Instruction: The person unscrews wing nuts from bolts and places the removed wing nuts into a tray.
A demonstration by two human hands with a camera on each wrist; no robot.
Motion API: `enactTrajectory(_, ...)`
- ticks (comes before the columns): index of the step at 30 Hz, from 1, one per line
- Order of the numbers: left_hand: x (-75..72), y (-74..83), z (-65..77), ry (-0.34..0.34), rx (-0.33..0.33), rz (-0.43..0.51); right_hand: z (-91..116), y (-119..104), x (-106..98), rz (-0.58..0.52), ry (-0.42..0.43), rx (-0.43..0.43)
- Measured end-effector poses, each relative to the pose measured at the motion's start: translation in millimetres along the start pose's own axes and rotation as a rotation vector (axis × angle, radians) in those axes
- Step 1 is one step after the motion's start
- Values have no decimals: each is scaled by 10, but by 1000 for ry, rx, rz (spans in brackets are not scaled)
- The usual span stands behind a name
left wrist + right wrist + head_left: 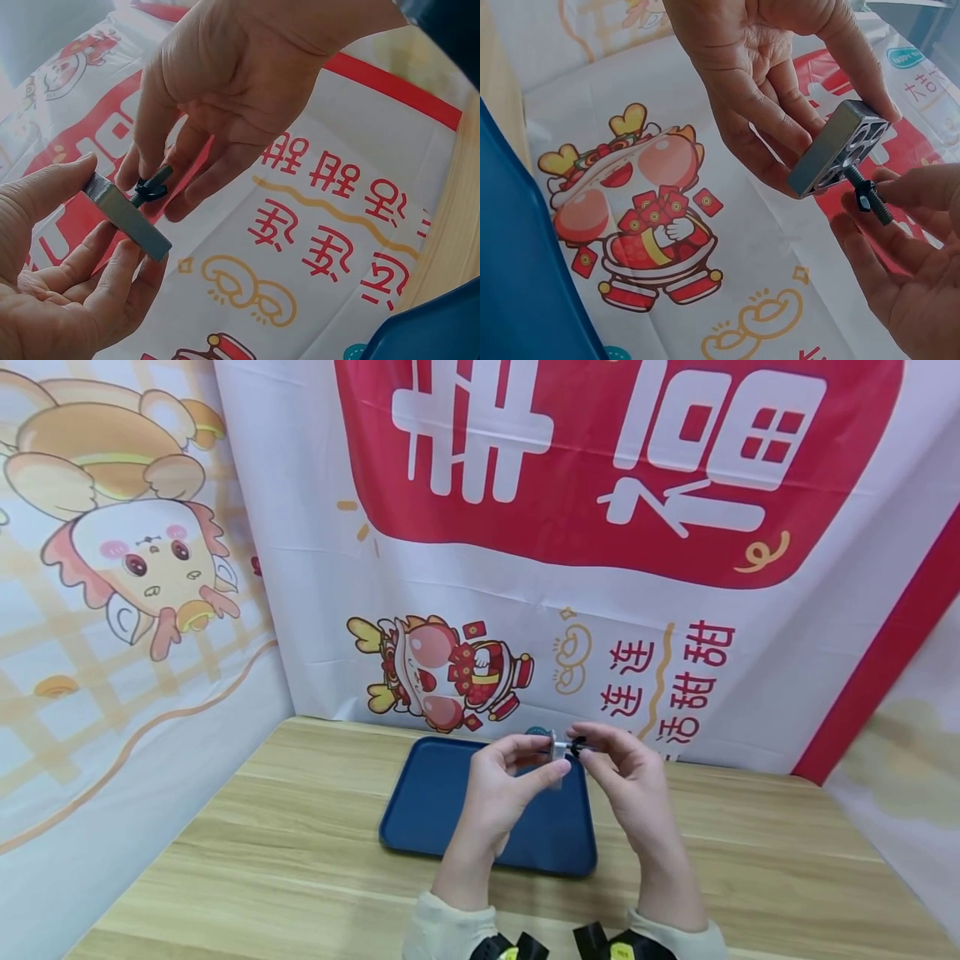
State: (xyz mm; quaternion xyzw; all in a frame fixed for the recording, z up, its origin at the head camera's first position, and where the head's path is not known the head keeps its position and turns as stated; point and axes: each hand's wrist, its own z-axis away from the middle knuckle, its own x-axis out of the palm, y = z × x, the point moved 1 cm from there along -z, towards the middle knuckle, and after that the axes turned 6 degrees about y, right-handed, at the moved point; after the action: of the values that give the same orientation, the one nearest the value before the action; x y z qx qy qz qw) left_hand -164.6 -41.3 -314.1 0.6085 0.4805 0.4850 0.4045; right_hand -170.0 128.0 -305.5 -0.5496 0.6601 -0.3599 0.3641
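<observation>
Your left hand (497,787) pinches the metal block (829,150) between its fingers; your right hand (632,783), fingers barely parted, seems to pinch the black nut (864,198). Only the right wrist view shows the block's recessed face, bolt (880,209) jutting between your right fingers.

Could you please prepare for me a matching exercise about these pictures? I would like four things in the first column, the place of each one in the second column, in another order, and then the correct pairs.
Column 1
1. Grey rectangular metal block
2. Silver threaded metal bolt
3. Small black winged nut
4. Dark blue rectangular tray

Column 2
A. Around the bolt's thread
B. Flat on the pale wooden table
C. Held by the left hand
D. Standing out from the block's face

Correct pairs: 1-C, 2-D, 3-A, 4-B
</observation>
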Motion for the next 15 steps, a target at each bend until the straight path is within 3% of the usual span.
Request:
enactTrajectory(6,-2,-2,-3,10,-2,-10,0,-26,4,-79,196,290)
enactTrajectory(9,2,-5,-5,8,-1,-13,2,-20,21,-87,187,414)
enactTrajectory(15,10,-5,-5,11,5,-30,2,-11,88,-156,121,502)
